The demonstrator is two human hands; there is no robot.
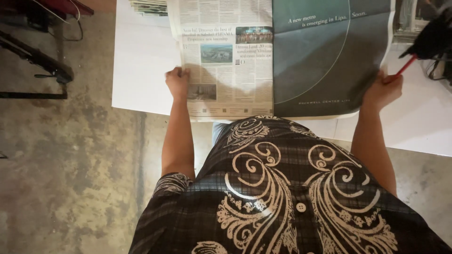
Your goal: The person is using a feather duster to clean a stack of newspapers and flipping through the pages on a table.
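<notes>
Bare concrete floor (70,155), stained and mottled, runs under a white table (141,66) whose near edge cuts across the view at a slight slant. An opened newspaper (278,56) lies flat on that table, its lower margin hanging just over the near edge toward the person. Left page is columns of print with small photographs; right page is a dark teal sheet crossed by thin curved lines. The left hand (177,82) sits on the paper's left border, fingers curled together and pinching the edge, knuckles up. The right hand (383,89) is at the right border near the table's near edge, fingers closed; it seems to grip both the page margin and a red pen-like stick (406,66) that juts up and outward, though I cannot tell exactly how the sheet is caught. Held at both outer borders, the spread stays taut and flat. A stack of folded papers (148,6) rests at the far edge. Dark metal frame (35,59) stands left on the floor; black clutter (435,35) crowds the far right corner.
</notes>
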